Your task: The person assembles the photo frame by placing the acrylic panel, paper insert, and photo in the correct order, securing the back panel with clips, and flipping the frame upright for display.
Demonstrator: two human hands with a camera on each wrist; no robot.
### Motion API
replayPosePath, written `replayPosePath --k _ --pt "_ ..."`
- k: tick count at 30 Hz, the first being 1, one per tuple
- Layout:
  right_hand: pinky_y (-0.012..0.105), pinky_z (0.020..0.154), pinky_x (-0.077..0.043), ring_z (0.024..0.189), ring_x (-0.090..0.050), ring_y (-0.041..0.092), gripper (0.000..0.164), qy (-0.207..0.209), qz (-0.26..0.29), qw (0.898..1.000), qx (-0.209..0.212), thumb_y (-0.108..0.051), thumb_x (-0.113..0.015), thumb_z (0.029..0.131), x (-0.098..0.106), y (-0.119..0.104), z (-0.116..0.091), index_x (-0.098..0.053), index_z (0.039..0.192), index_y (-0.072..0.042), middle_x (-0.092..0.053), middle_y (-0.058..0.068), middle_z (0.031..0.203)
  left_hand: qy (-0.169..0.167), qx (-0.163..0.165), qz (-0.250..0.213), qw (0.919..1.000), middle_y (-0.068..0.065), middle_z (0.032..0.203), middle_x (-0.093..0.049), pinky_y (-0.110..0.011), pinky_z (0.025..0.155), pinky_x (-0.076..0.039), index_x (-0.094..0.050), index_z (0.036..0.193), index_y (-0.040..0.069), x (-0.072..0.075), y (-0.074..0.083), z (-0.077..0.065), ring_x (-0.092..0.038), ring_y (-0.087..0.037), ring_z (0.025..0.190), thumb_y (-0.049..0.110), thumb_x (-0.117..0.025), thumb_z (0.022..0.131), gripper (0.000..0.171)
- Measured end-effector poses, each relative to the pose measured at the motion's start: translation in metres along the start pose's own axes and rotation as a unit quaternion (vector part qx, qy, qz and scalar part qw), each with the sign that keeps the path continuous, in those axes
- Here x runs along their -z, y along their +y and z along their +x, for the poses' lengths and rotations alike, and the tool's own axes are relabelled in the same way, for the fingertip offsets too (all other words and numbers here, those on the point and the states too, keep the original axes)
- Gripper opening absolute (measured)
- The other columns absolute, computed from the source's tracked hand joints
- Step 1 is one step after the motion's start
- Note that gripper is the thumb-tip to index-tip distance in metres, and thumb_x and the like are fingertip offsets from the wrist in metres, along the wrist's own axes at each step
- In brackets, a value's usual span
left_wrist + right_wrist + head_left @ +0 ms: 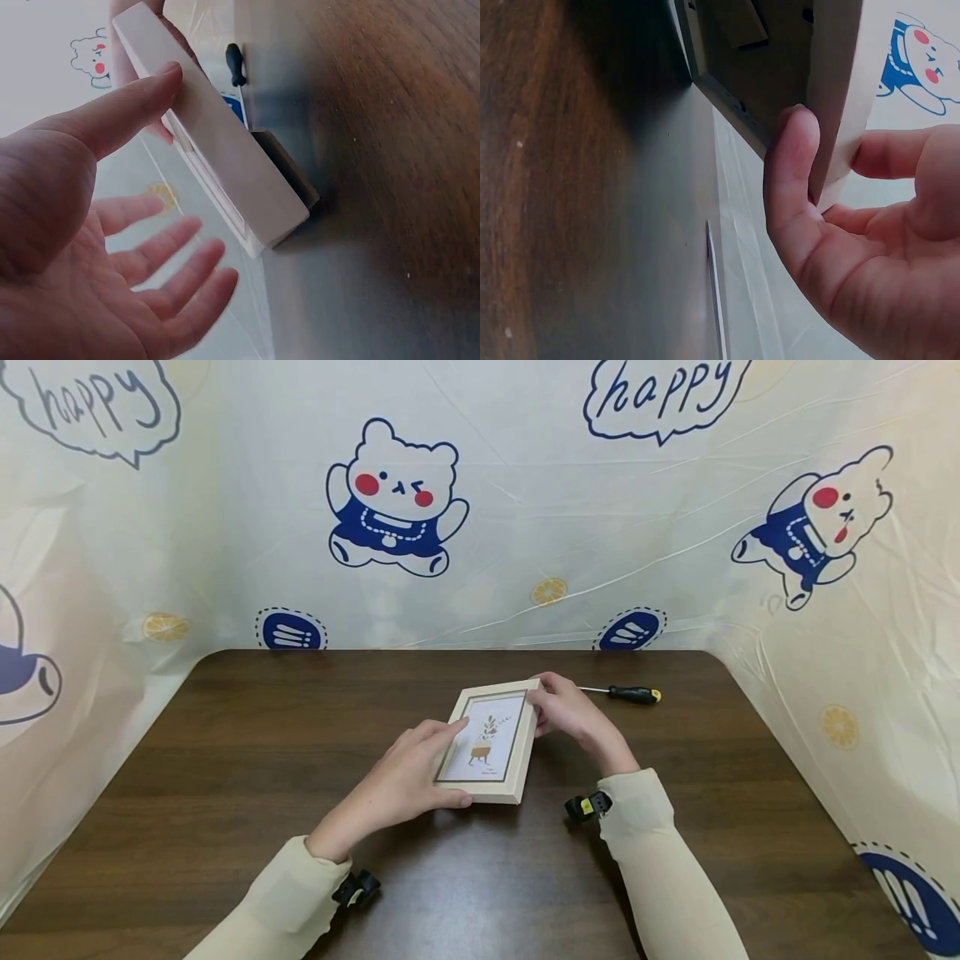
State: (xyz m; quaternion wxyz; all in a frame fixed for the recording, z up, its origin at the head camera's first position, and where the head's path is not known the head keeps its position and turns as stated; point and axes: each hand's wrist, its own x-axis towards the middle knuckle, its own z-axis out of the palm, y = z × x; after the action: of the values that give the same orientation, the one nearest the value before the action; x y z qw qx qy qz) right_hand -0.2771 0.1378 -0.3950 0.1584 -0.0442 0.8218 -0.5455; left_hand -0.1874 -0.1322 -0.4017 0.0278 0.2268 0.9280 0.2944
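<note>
A pale wooden picture frame (519,758) leans back, its face turned up, showing a white print (486,742) of a potted plant on legs. My right hand (576,714) grips its upper right corner, with the thumb and fingers on opposite sides of the border in the right wrist view. At the lower left is my left hand (405,775). Its thumb touches the bottom edge in the left wrist view, while the other fingers spread loosely before the face. Behind the frame, a dark support flap (286,166) sticks out.
A screwdriver (633,695) with a black and yellow handle lies on the brown wooden table (247,777), beyond the right hand. A printed curtain (517,510) with cartoon bears hangs along the back and sides of the table.
</note>
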Motion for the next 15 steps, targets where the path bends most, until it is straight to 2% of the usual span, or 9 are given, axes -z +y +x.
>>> replayPosePath --k 6,15 --pt "0.028 0.067 -0.06 0.078 -0.064 0.021 0.049 -0.006 -0.01 1.0 -0.002 -0.02 -0.048 0.11 0.0016 0.0029 0.0012 -0.042 0.153 0.005 -0.065 0.023 0.115 -0.008 0.028 -0.015 0.9995 -0.017 0.154 -0.051 -0.057 0.113 -0.045 -0.04 0.164 0.008 -0.0013 -0.0043 -0.0003 -0.051 -0.038 0.136 0.035 -0.098 0.076 0.108" --pt "0.029 0.067 -0.06 0.076 -0.063 0.021 0.048 -0.015 -0.029 0.999 0.001 -0.019 -0.048 0.109 0.0032 0.0085 0.0028 -0.045 0.152 0.003 -0.065 0.022 0.115 -0.035 0.081 -0.033 0.9956 -0.022 0.158 -0.046 -0.058 0.111 -0.046 -0.03 0.168 0.01 -0.0011 -0.0062 -0.0007 -0.05 -0.04 0.141 0.034 -0.097 0.078 0.115"
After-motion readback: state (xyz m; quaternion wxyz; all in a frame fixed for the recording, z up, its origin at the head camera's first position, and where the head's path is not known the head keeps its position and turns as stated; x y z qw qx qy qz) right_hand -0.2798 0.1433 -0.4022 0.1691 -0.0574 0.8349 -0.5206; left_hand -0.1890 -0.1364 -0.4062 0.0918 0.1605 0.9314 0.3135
